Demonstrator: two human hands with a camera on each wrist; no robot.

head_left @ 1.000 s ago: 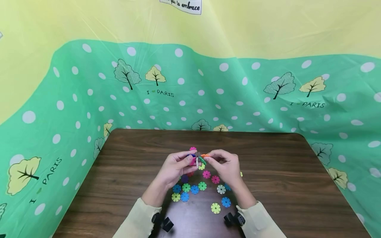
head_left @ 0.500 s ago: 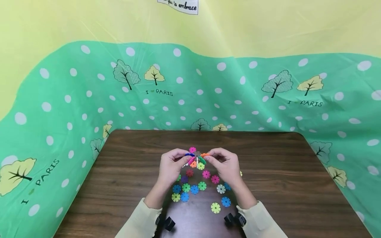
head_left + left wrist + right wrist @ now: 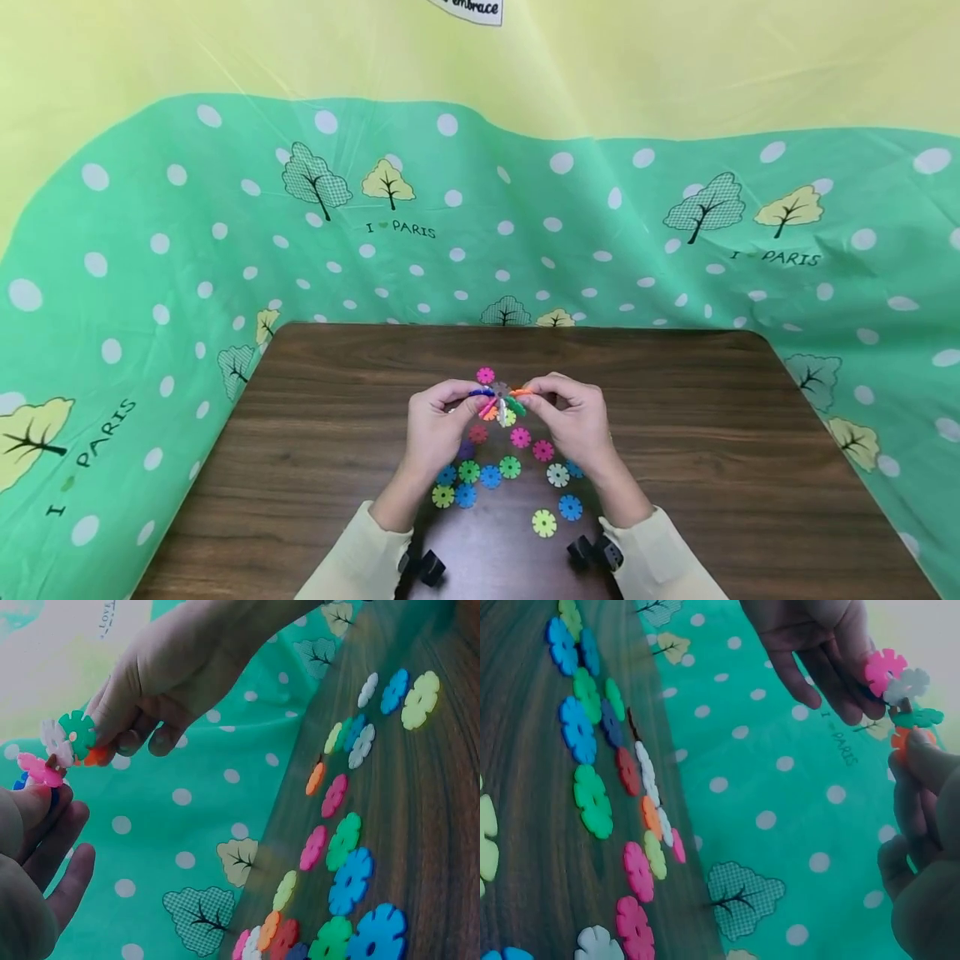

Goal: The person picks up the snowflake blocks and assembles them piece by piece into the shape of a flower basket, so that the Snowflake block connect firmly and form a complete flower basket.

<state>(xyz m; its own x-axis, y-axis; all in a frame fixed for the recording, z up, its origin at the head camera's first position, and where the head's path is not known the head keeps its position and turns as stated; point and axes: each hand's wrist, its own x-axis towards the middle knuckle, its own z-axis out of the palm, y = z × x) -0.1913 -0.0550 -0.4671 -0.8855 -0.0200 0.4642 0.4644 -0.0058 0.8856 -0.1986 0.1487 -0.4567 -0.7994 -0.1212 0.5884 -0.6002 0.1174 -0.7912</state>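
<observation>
Above the table, both hands hold a small cluster of slotted plastic snowflake discs. A grey-brown disc (image 3: 500, 389) is at its middle, with blue, pink, white, green and orange discs standing out around it. My left hand (image 3: 437, 425) pinches the blue disc (image 3: 480, 392) between thumb and fingers, close by the pink disc (image 3: 40, 770). On the other side, my right hand (image 3: 576, 421) pinches the orange disc (image 3: 902, 741) with thumb and index finger. The white disc (image 3: 907, 687) and green disc (image 3: 78, 730) stick out between the hands.
Loose discs in several colours lie flat on the brown wooden table (image 3: 712, 467), among them a yellow disc (image 3: 544, 523) near the front and a pink disc (image 3: 485, 376) behind the cluster. A patterned green and yellow cloth (image 3: 465, 225) hangs behind the table.
My left hand's fingers, earlier around the cluster's near side, have drawn back left to pinch the blue disc. The cluster has tilted slightly; my right hand has hardly moved.
</observation>
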